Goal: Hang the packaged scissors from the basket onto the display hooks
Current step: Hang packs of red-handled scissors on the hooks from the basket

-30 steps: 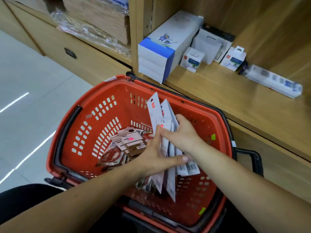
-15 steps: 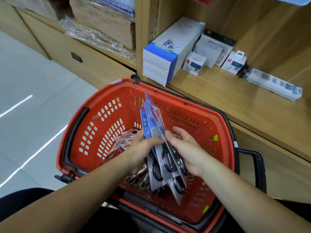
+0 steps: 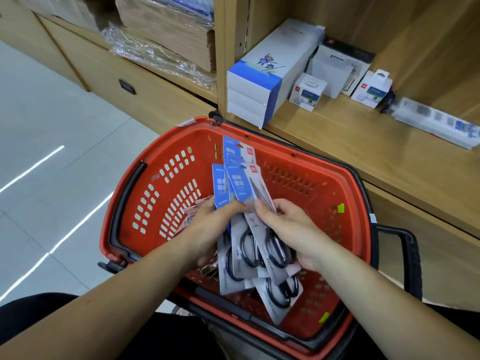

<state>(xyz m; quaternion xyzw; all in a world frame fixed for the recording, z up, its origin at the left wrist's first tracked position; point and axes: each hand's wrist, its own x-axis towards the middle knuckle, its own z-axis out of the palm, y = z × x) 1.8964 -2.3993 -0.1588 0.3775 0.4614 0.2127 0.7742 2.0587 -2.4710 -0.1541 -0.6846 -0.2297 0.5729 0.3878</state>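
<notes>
Ok, shop aisle. Floor (image 3: 52,120) = pale glossy tile w/ light-strip reflections, left of view. Wooden shelf (image 3: 363,157) runs along the right w/ light wood backing. The lower cabinet on the left has a drawer (image 3: 155,105) w/ a black recessed pull. Above it: cardboard stack (image 3: 166,29) in loose clear wrap.

On the shelf: long blue-white box (image 3: 259,81) at the corner, 2 small white boxes (image 3: 307,92) further right, a white package (image 3: 337,66) w/ black top behind them, and a long pack (image 3: 439,123) far right, blurred.

Red basket (image 3: 298,183) sits just below the shelf edge. Its black handle (image 3: 411,255) sticks out on the right, and there are green stickers (image 3: 340,208) on the inner wall.

Scissors packs (image 3: 241,183): several blue-grey cards w/ black finger loops, fanned in 1 bundle over the basket interior, tops pointing toward the shelf. Left hand (image 3: 215,224) grips the bundle from the left, fingers curled round it. Right hand (image 3: 288,229) pinches it from the right, thumb on the top card.

Both forearms + the bundle cover most of the basket bottom. Some other carded items (image 3: 192,211) peek out under the left hand, type unclear.
</notes>
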